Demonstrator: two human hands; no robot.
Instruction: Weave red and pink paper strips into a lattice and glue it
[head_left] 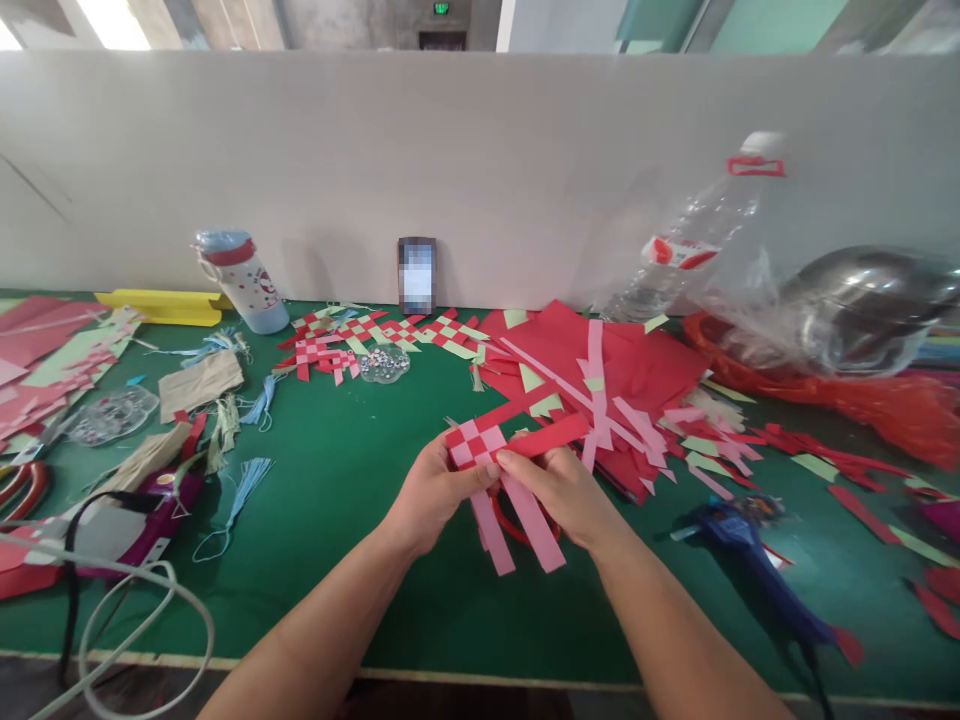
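Observation:
A woven piece of red and pink paper strips (477, 443) is held up between my two hands above the green table. Its centre is a small checkerboard; loose red strips point up to the right and pink strips hang down toward me. My left hand (433, 492) grips the left edge of the weave, thumb in front. With thumb and fingers closed, my right hand (559, 488) pinches the right side, where the red strips leave the weave. Under the weave lies something with red loop handles (511, 518), partly hidden by the strips and my hands.
Red paper sheets and scraps (637, 370) lie behind my right hand. A blue glue gun (750, 565) lies at right, near a plastic bottle (694, 240). Finished woven pieces (360, 335), a phone (417, 275) and a tumbler (244, 280) stand or lie along the back. Blue tassels (244, 495) and cables are left.

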